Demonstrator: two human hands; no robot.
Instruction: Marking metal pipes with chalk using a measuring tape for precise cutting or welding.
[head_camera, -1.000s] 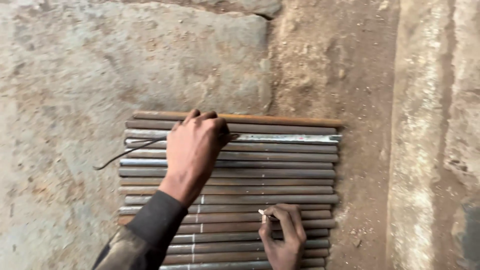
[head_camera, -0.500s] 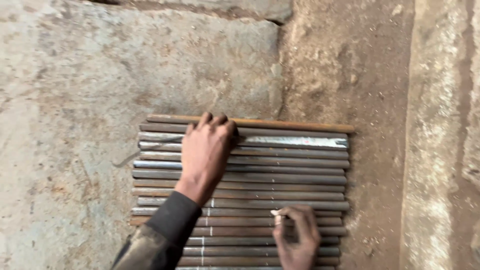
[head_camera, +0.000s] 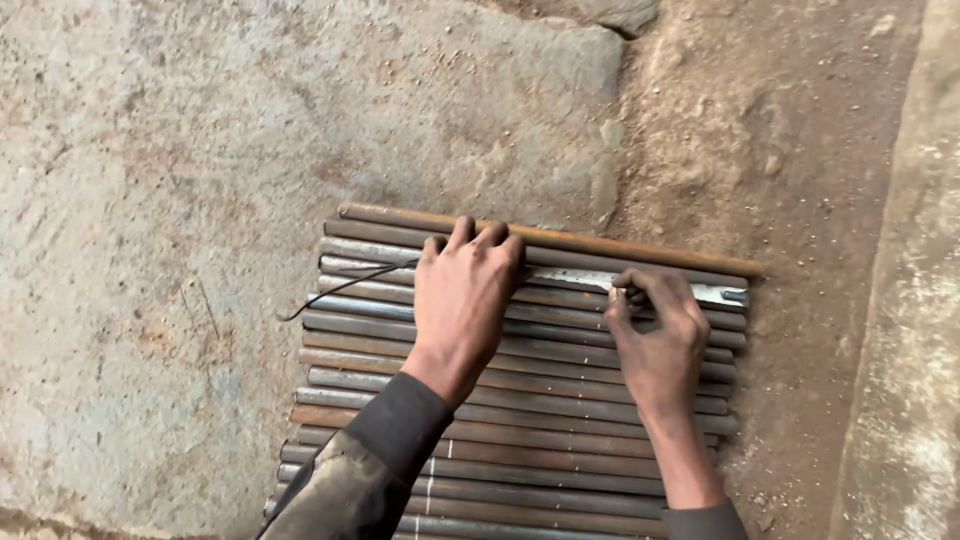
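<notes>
Several rusty steel rods (head_camera: 520, 420) lie side by side on the ground like a mat. My left hand (head_camera: 465, 295) rests palm down on the upper rods with its fingers curled. A thin dark bent wire (head_camera: 335, 292) runs out from under it to the left. My right hand (head_camera: 655, 335) sits on the rods to the right, with thumb and fingers pinched together at a shiny grey rod (head_camera: 580, 278) near the top. The small white chalk piece it holds is almost hidden by the fingers. White marks (head_camera: 432, 480) cross the lower rods.
The rods lie on rough concrete (head_camera: 180, 200), beside a strip of brown dirt (head_camera: 790, 180). A paler concrete edge (head_camera: 905, 380) runs down the right side. One brown rod (head_camera: 640, 248) at the top reaches farther right than the others.
My right hand has moved up from the lower rods to the shiny rod near the top. My left hand has stayed on the upper rods with the wire.
</notes>
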